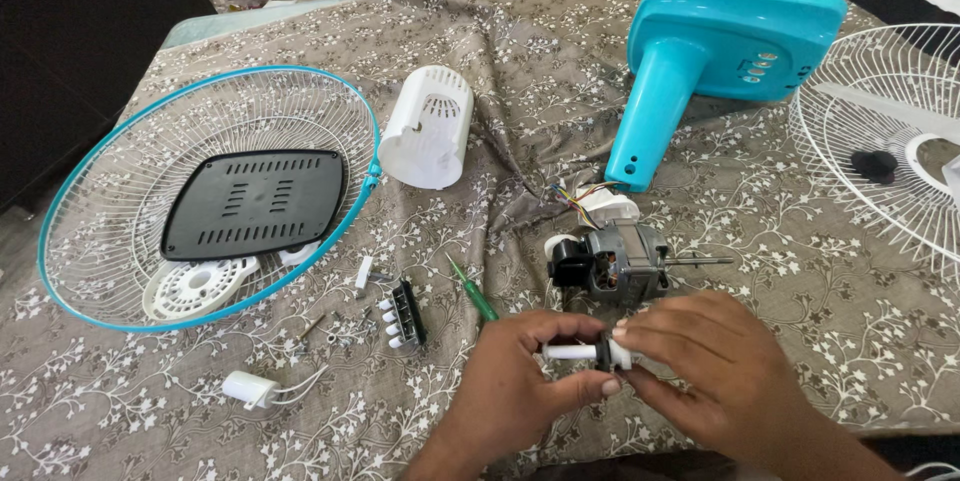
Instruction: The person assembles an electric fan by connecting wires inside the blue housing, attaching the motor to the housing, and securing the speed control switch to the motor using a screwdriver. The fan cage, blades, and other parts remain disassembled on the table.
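Head view: left hand [520,381] and right hand [700,366] pinch a white shaft [575,351]; light, rigid, likely slippery, best gripped at its ends.

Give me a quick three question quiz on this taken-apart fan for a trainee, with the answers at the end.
1. True or false: the motor is still wired to the blue stand.
2. What lies inside the blue-rimmed grille? A) black plate B) screwdriver C) motor
3. What do both hands hold?

Key
1. True: coloured wires run between them.
2. A, the black plate, with a white disc beside it.
3. The left hand and right hand pinch a small white shaft piece.
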